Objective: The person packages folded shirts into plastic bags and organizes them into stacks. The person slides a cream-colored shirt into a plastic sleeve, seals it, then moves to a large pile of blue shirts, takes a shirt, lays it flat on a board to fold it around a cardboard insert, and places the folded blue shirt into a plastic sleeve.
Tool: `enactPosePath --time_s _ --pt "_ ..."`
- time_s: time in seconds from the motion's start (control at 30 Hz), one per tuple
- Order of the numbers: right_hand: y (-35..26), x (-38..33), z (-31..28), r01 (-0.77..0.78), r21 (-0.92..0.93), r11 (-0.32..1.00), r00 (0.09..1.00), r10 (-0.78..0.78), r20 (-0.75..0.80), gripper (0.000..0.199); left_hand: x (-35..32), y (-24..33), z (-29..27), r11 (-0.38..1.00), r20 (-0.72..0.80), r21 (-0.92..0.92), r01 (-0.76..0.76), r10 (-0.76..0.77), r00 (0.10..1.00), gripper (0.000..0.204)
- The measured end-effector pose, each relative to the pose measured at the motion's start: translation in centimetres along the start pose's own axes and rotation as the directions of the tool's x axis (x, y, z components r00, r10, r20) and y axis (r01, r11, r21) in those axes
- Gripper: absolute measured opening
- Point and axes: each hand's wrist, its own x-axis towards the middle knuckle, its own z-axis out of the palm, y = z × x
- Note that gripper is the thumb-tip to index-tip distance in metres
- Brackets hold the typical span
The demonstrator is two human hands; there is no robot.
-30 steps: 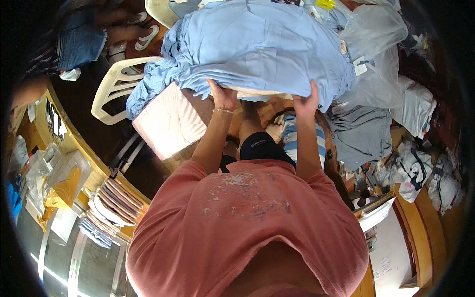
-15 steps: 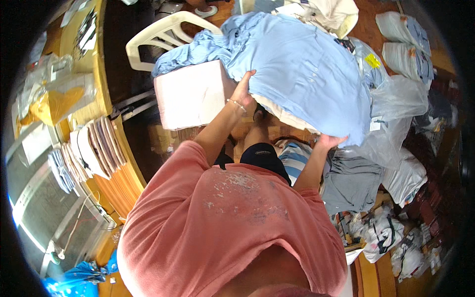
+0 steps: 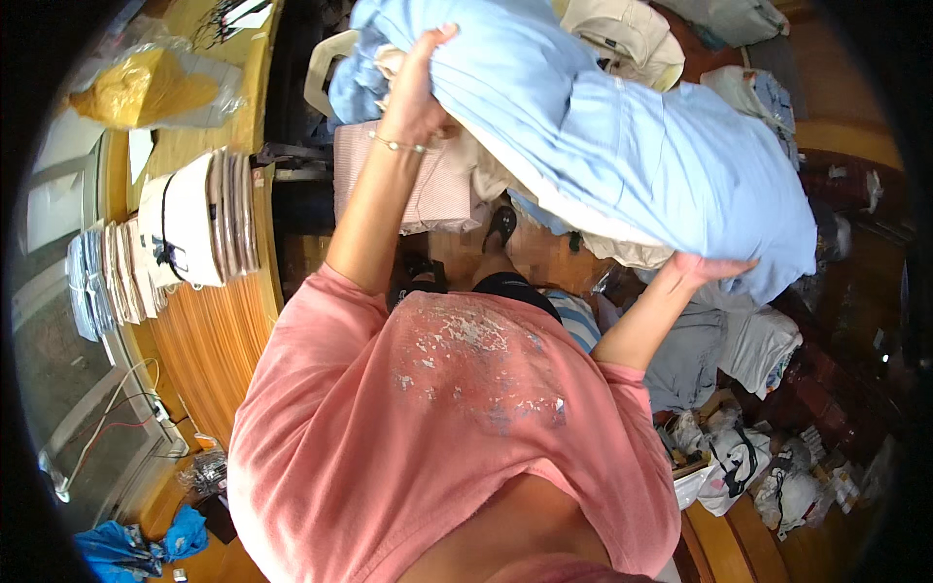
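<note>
A large light blue shirt (image 3: 641, 155) is stretched between my hands, bunched into a thick bundle with deep folds. Its near left edge is gripped by my left hand (image 3: 418, 97), thumb on top, with a bracelet on that wrist. My right hand (image 3: 705, 270) is closed on the shirt's near right edge; the fingers under the cloth are hidden. Pale cream cloth (image 3: 573, 209) shows along the underside of the bundle. Beneath and to the left stands a pink-and-white block-shaped stack (image 3: 398, 194), partly covered by my left forearm.
Left, a wooden cabinet (image 3: 209, 340) bears several folded garments (image 3: 199, 223) and a yellow plastic-wrapped bundle (image 3: 146, 87). A white plastic chair (image 3: 326, 78) stands behind the stack. Right are grey cloth (image 3: 685, 355) and bagged items (image 3: 739, 462); cream clothing (image 3: 622, 39) lies at the back.
Both hands have raised the blue shirt; the left hand went up and left, the right moved right. The shirt is now more bunched, and the whole view has shifted.
</note>
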Motion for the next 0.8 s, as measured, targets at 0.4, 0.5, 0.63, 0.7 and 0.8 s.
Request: enactPosePath --time_s 0.4,0.5,0.63,0.7,0.8 --pt "5.7 -5.4 16.2 -0.167 0.028 0.986 0.888 0.138 0.439 0.084 -5.4 16.4 -10.2 0.873 0.087 -0.191 -0.449 0.47 0.878 0.042" --pt "7.0 -6.2 16.1 -0.145 0.013 0.989 0.908 0.128 0.4 0.081 -7.0 15.9 -11.3 0.851 -0.061 -0.133 -0.508 0.504 0.861 0.04" --pt "7.6 -6.5 13.6 -0.262 0.053 0.964 0.915 0.23 0.332 0.078 -9.2 15.9 -11.0 0.864 -0.17 -0.05 -0.501 0.487 0.857 0.039" --pt "7.0 -7.1 13.1 -0.249 -0.025 0.968 0.937 0.248 0.245 0.075 -10.8 14.4 -9.1 0.895 -0.171 0.0 -0.446 0.44 0.882 0.043" --pt "5.2 -6.4 10.6 -0.179 -0.158 0.971 0.975 0.197 0.105 0.075 -11.0 12.1 -8.3 0.953 -0.225 0.116 -0.279 0.299 0.927 0.051"
